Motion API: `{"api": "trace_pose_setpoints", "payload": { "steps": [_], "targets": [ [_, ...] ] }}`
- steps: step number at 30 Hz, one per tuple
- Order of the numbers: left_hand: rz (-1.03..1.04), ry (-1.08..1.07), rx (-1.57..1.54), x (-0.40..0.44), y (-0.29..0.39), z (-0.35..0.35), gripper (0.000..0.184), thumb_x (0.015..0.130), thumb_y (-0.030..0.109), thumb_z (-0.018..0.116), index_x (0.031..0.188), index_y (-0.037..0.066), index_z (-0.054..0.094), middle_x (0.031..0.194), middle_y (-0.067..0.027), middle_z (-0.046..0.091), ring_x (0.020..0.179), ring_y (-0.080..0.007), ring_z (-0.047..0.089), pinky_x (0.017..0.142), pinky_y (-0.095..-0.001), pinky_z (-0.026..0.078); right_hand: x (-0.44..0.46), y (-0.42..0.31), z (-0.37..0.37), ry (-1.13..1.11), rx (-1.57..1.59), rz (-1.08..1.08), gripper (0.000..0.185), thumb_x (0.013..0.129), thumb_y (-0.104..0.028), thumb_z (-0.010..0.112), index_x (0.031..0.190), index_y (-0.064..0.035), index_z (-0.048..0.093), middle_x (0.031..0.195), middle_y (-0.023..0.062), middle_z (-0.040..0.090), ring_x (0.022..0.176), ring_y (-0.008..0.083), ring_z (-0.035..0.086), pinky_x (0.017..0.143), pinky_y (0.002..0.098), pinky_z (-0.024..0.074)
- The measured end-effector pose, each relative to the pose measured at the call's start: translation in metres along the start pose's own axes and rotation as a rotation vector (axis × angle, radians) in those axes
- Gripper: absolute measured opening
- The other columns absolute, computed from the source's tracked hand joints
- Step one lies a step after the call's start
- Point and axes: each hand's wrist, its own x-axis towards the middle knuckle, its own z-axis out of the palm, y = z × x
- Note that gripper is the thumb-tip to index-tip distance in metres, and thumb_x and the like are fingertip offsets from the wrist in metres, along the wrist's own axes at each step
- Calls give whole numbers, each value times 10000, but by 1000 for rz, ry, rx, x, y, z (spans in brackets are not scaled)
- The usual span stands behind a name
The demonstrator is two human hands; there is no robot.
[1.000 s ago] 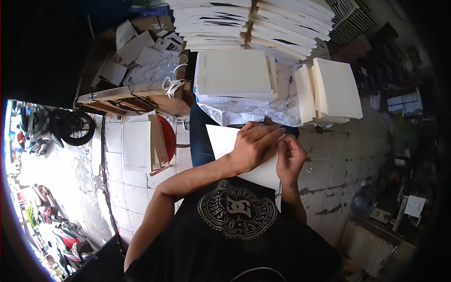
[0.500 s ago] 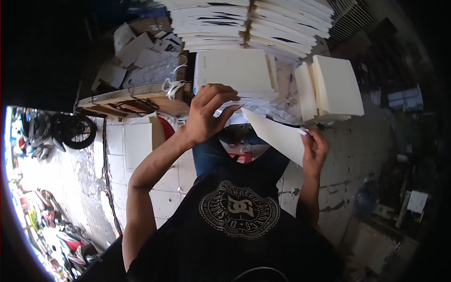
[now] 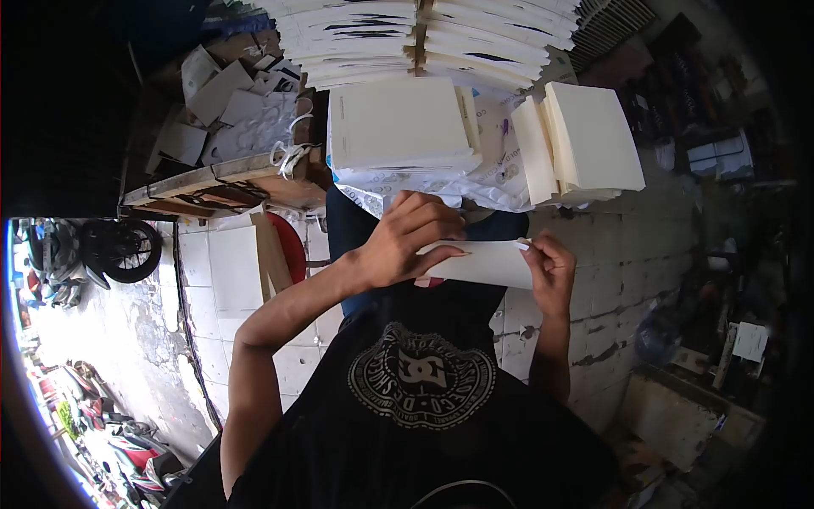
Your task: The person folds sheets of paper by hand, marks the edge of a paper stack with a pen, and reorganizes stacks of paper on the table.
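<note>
Held up in front of my lap is a cream sheet of paper (image 3: 485,266), seen at a low slant. My left hand (image 3: 405,239) is curled at its left end, thumb on the near side and fingers bent over the top edge. At the right end my right hand (image 3: 553,270) pinches the sheet between thumb and fingers. A small white piece (image 3: 521,245) shows at those fingertips; I cannot make out what it is. Just beyond my hands lies a stack of cream sheets (image 3: 398,123) on printed wrapping paper (image 3: 498,174).
To the right of that stack, another paper pile (image 3: 593,140) stands at the table's edge. Tall paper stacks (image 3: 356,42) rise behind. A wooden bin (image 3: 203,182) with paper scraps is at left. Below it, more paper (image 3: 237,267) rests on a red stool (image 3: 288,246).
Both hands have come down toward my body with the sheet, which now lies more level. My left hand has moved right and closed in on the sheet's left end. The view has shifted slightly.
</note>
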Motion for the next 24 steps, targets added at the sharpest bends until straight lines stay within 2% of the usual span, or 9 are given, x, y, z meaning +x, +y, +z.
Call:
{"api": "trace_pose_setpoints", "payload": {
  "steps": [3, 5, 11, 15, 18, 19, 21, 23, 24],
  "targets": [
    [-22, 79, -7, 21, 26, 15, 353, 719, 214, 820, 1032, 109, 697, 1028, -33, 648, 951, -216, 605, 783, -348, 425, 7, -15, 10, -56, -33, -89, 71, 877, 58, 617, 807, 49, 608, 745, 6, 457, 636, 52, 399, 562, 219, 319],
    [48, 112, -46, 22, 25, 39, 346, 701, 227, 831, 1016, 138, 719, 1039, -25, 638, 935, -206, 604, 775, -344, 421, 4, -23, 26, -46, 160, -32, 87, 860, 96, 593, 789, 49, 577, 741, 2, 437, 651, 55, 394, 579, 212, 309],
    [132, 162, 40, -2, 13, 40, 223, 741, 220, 784, 939, 146, 716, 1053, -7, 598, 996, -209, 572, 806, -362, 394, -7, -11, 20, -14, 28, -11, 106, 869, 39, 621, 780, 37, 564, 700, 5, 453, 632, 52, 394, 546, 228, 301],
    [34, 74, 404, -36, -59, -52, 287, 631, 84, 779, 910, 135, 733, 1000, -44, 644, 931, -230, 618, 767, -377, 487, -25, -6, -64, 145, -342, 70, 132, 912, -65, 616, 812, 22, 627, 632, -14, 492, 575, 54, 418, 516, 229, 301],
    [-234, 213, 745, -71, -150, -148, 219, 667, 17, 799, 858, 108, 741, 943, -61, 660, 842, -248, 646, 727, -361, 520, -41, -20, -107, 288, -114, 9, 270, 935, -212, 600, 936, 53, 654, 715, 49, 587, 637, 119, 519, 588, 272, 389],
    [-311, 199, 951, -88, -179, -179, 202, 777, 148, 777, 963, 84, 727, 949, -72, 667, 858, -263, 654, 752, -401, 522, -40, -28, -112, 312, -50, -81, 326, 935, -253, 594, 973, 66, 647, 766, 82, 614, 681, 149, 554, 635, 292, 424],
    [-643, 195, 1281, -111, -215, -210, 412, 906, 339, 668, 1172, 24, 644, 1032, -128, 658, 914, -312, 646, 796, -438, 509, -35, -32, -112, 323, 72, -288, 410, 945, -302, 570, 1058, 90, 612, 901, 146, 637, 801, 211, 598, 751, 345, 466],
    [-734, 362, 1383, -96, -201, -197, 617, 970, 469, 531, 1322, -37, 502, 1125, -209, 617, 968, -366, 624, 817, -443, 495, -19, -38, -101, 298, 186, -529, 470, 964, -317, 535, 1153, 114, 556, 1071, 209, 627, 953, 276, 618, 891, 412, 479],
    [-665, 435, 1238, -88, -193, -188, 660, 982, 467, 513, 1369, -63, 441, 1172, -262, 576, 972, -391, 604, 834, -441, 482, -13, -45, -89, 177, 402, -484, 544, 950, -382, 537, 1171, 114, 558, 1185, 222, 590, 1086, 298, 593, 980, 443, 444]
  ]
}}
